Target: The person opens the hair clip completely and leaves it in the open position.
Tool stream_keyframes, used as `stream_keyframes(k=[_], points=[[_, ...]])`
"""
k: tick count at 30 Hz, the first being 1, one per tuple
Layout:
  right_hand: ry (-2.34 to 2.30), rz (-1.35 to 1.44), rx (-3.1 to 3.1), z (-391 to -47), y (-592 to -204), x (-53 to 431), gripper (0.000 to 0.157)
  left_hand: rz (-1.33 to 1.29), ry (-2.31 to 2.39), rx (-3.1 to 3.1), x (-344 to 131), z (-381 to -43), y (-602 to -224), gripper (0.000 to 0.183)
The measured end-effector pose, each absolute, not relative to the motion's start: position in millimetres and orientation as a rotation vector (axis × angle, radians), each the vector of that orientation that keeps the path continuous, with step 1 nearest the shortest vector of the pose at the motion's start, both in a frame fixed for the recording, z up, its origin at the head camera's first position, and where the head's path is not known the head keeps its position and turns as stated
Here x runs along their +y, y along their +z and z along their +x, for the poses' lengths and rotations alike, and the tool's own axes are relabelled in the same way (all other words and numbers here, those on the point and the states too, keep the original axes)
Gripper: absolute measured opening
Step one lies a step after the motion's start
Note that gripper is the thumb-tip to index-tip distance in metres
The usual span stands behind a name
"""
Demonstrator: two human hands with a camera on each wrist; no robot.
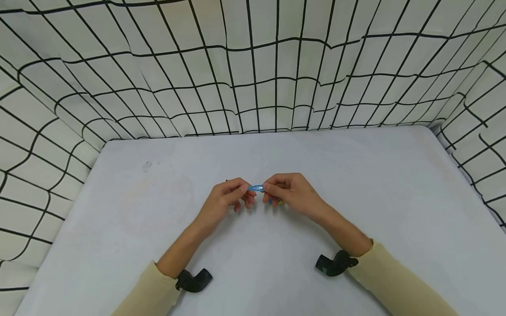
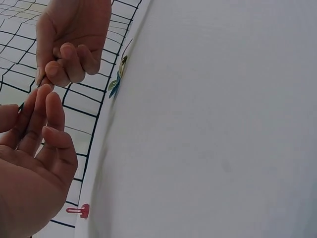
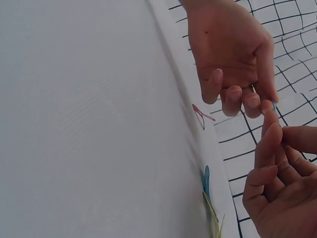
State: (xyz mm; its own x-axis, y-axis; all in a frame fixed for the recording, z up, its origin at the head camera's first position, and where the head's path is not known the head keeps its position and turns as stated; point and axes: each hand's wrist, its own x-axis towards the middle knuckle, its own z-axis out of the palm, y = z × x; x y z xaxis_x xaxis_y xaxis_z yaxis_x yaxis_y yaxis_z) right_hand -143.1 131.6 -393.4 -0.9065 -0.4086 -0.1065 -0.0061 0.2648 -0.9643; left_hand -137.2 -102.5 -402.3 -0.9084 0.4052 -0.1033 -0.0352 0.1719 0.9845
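A blue snap hair clip (image 1: 255, 188) is held level above the white table, between the two hands. My left hand (image 1: 215, 204) pinches its left end between thumb and forefinger. At the other end, the thumb and forefinger of my right hand (image 1: 300, 195) pinch it; its other fingers curl loosely below. Fingertips cover both ends of the clip, so whether it is snapped or unsnapped I cannot tell. In the right wrist view, another blue clip (image 3: 206, 179) and a yellow clip (image 3: 211, 207) lie on the table by the right hand, while a pink clip (image 3: 199, 116) lies nearer the left.
The white tabletop (image 1: 253, 263) spreads around both hands. Behind it and at its sides stands a white backdrop with a black grid (image 1: 277, 79). Black curved mounts (image 1: 193, 281) sit at both wrists, beside beige sleeves (image 1: 148, 294).
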Motion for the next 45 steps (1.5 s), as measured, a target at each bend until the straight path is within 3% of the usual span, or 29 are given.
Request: stream_keyframes(k=[26,45], points=[[-1.808,-0.291,2.065,-140.4,-395.0,130.8,0.022,0.294,1.972,1.907,-94.7,-136.5,-410.4,0.026],[-1.902,-0.274,2.002,-140.3,-400.5,132.0,0.03,0.33,1.984,1.862,-91.0,-138.1,-414.9,0.026]])
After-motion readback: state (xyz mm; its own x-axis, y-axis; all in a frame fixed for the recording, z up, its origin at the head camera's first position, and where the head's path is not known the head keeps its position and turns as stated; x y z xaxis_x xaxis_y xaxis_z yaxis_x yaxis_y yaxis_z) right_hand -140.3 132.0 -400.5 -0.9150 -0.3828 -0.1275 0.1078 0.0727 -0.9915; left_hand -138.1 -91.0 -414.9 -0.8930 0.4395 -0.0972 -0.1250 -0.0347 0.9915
